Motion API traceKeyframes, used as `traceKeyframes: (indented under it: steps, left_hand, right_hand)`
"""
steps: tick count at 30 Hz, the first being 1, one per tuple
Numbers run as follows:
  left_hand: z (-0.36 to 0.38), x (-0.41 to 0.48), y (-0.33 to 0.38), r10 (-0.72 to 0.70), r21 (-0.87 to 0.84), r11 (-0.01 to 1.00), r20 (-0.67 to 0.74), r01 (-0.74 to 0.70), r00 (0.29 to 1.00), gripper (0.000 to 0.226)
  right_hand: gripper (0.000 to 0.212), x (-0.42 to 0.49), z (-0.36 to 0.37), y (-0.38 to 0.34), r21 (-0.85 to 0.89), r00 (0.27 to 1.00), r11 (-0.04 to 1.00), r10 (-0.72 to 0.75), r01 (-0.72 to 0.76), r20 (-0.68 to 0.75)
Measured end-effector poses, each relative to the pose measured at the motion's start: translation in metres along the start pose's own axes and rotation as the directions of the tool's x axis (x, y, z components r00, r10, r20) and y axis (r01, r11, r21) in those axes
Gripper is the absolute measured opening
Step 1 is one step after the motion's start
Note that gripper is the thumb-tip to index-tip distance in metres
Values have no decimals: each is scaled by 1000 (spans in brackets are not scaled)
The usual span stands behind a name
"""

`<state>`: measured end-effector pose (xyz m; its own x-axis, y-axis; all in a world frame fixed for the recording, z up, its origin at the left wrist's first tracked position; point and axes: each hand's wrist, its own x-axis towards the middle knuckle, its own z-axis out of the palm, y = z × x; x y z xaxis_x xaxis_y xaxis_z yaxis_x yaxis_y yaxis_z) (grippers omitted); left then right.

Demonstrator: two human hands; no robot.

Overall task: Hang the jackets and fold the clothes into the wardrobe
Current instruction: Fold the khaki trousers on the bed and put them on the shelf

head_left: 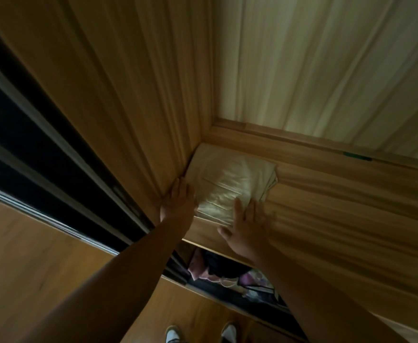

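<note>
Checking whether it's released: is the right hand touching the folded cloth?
Touching. Head view: the right hand lays straight fingers on the cloth at its near edge, no gap.

Seen: one folded garment (230, 186), one shelf (326, 206), left hand (178, 201) and right hand (246, 229), two shoes (174, 334), perhaps three clothes (198, 266).

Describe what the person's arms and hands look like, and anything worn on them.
The left forearm and right forearm are bare, no sleeves in view. The left hand and right hand wear no gloves, and no watch or bracelet shows at either wrist. The picture is too dim and blurred to rule out rings.
</note>
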<state>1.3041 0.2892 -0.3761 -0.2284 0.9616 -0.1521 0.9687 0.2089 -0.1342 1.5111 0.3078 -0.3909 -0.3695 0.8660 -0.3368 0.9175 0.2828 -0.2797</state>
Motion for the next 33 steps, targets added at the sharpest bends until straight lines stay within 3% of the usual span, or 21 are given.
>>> traceKeyframes:
  steps: [4,7,12,15,17,22,28,33]
  left_hand:
    - [-10,-6,9,-121,-71,990,7,121,993,58]
    - [-4,-20,7,-137,-132,981,43,142,990,60]
    - [2,-44,-3,-117,-311,937,156,162,981,66]
    - [6,-54,-19,-37,-497,861,145,105,989,60]
    - [1,-63,-26,28,-530,847,129,45,991,50]
    - [-13,-94,-36,101,-515,857,119,-26,988,42]
    - [-17,-158,-59,71,-523,851,182,36,981,35]
    - [4,-249,-124,3,-516,852,180,91,984,35]
  right_hand:
    - [100,4,-11,11,11,997,999,-37,36,67]
    - [91,-1,-15,18,63,996,994,-89,87,20]
    - [60,-17,-18,25,182,977,972,-115,148,-181]
    - [49,-26,-25,35,251,972,952,-127,175,-198]
    - [48,-35,-32,41,238,972,955,-134,179,-193]
    - [37,-67,-46,31,233,980,957,-145,173,-133]
    - [45,-112,-29,-25,225,976,952,-219,210,14]
    - [46,-155,-2,-100,196,939,941,-308,277,150]
